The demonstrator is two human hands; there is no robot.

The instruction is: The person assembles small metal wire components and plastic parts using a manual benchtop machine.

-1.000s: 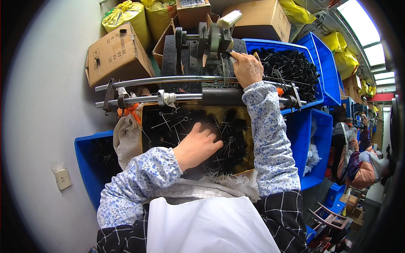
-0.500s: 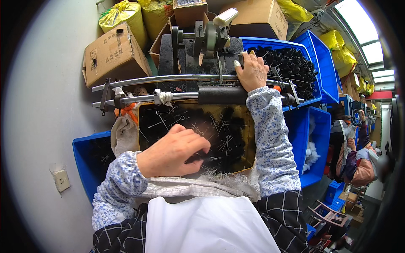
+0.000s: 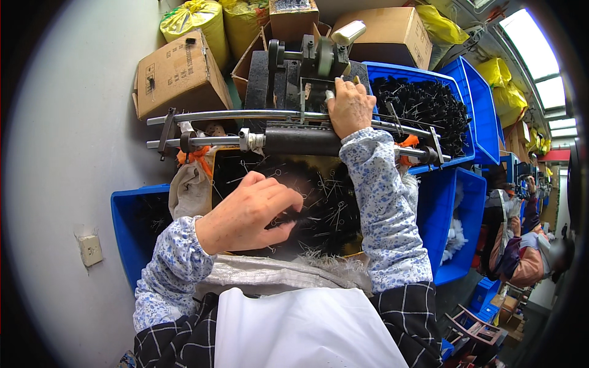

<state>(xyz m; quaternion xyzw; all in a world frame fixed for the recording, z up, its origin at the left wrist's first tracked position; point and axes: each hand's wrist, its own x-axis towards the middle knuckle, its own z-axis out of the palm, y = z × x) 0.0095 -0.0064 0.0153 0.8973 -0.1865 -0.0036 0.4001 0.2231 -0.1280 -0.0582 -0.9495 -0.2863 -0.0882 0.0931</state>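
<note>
My left hand (image 3: 248,211) hovers over a yellow-edged bin (image 3: 215,178) of black bristle brushes (image 3: 334,211) with looped wire ends. Its fingers are curled, the thumb stands apart from them, and nothing shows in the gap. My right hand (image 3: 351,109) reaches up to the bench machine, at the right end of a black sleeve (image 3: 300,141) on a metal rail. Its fingers are bent forward near the wheel (image 3: 325,58), with a pale cover on one fingertip. What they grip is hidden.
Beyond my right hand a blue crate (image 3: 460,92) holds a heap of black brushes. Another blue bin (image 3: 438,245) has white tufts. A blue bin (image 3: 132,233) stands left by the wall. Cardboard boxes (image 3: 178,76) and yellow sacks (image 3: 195,27) lie behind. A co-worker (image 3: 524,245) sits at right.
My right hand and the black sleeve have slid left along the rail. My left hand stays over the bin, its thumb further from the fingers. The whole view has shifted slightly.
</note>
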